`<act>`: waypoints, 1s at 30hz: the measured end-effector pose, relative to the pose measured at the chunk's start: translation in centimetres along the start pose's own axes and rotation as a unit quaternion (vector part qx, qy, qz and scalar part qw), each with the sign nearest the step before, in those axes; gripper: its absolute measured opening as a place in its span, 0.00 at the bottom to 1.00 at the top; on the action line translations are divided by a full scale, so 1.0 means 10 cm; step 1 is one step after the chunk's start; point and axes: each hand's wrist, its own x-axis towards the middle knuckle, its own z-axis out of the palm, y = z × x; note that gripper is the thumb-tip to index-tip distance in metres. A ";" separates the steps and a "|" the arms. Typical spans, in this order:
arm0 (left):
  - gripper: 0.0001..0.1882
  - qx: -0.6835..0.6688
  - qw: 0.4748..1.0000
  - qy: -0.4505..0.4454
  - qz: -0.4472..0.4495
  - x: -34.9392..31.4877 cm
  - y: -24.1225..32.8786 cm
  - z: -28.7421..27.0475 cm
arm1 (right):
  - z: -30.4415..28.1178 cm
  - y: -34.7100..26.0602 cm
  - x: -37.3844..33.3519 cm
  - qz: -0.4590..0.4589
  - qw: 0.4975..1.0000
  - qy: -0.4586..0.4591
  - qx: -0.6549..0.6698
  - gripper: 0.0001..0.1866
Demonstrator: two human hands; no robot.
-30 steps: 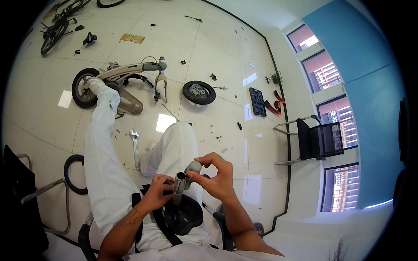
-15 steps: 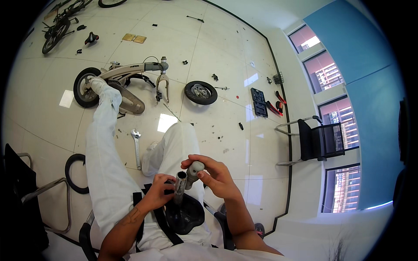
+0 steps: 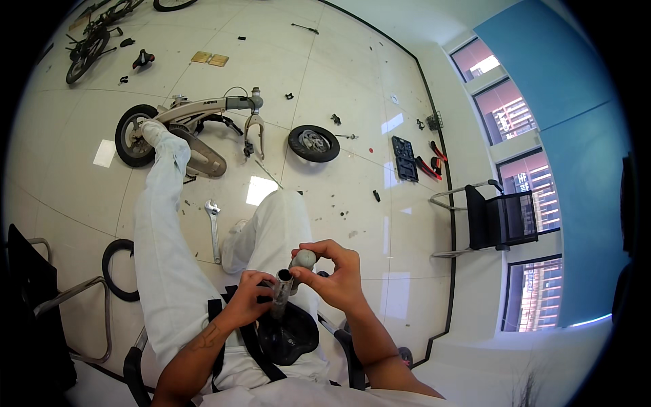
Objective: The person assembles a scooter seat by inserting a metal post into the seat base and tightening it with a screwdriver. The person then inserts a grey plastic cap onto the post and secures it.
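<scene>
Tube (image 3: 280,293) in left hand (image 3: 245,305) grip; right hand (image 3: 337,275) pinches cap (image 3: 302,260) just above.

Both forearms rise from the lower edge and meet in front of the torso, above the lap. The left hand (image 3: 245,303) is curled closed, knuckles outward, a tattoo showing on its forearm. The right hand (image 3: 337,275) sits slightly higher, wrist bent inward, thumb and fingertips (image 3: 302,249) pinched together, the two hands almost touching
</scene>
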 end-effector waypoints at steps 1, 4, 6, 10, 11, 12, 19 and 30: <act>0.19 0.000 1.000 0.002 0.003 0.00 0.00 0.00 | 0.01 0.02 -0.01 0.004 1.000 0.010 -0.017 0.22; 0.16 -0.001 1.000 0.009 0.004 0.01 0.02 0.01 | 0.01 0.00 -0.02 0.044 0.999 -0.001 -0.031 0.20; 0.10 -0.003 1.000 0.012 -0.005 0.01 0.05 -0.01 | 0.01 -0.04 -0.01 0.052 0.998 -0.027 0.019 0.19; 0.11 0.003 1.000 0.021 0.007 0.01 0.04 0.00 | 0.02 -0.06 0.00 0.039 0.976 -0.078 0.199 0.19; 0.11 0.002 1.000 0.023 0.007 0.01 0.06 0.00 | 0.01 -0.04 0.00 0.043 0.966 -0.087 0.239 0.19; 0.11 0.001 1.000 0.025 0.007 0.01 0.07 0.00 | -0.01 -0.02 0.00 0.033 0.971 -0.098 0.216 0.20; 0.13 -0.042 0.999 0.009 -0.002 -0.02 0.00 0.01 | -0.12 0.05 0.00 0.034 0.984 -0.108 0.139 0.20; 0.13 -0.001 1.000 0.013 -0.004 -0.01 0.03 0.01 | -0.07 -0.02 -0.01 -0.005 0.997 -0.037 0.062 0.23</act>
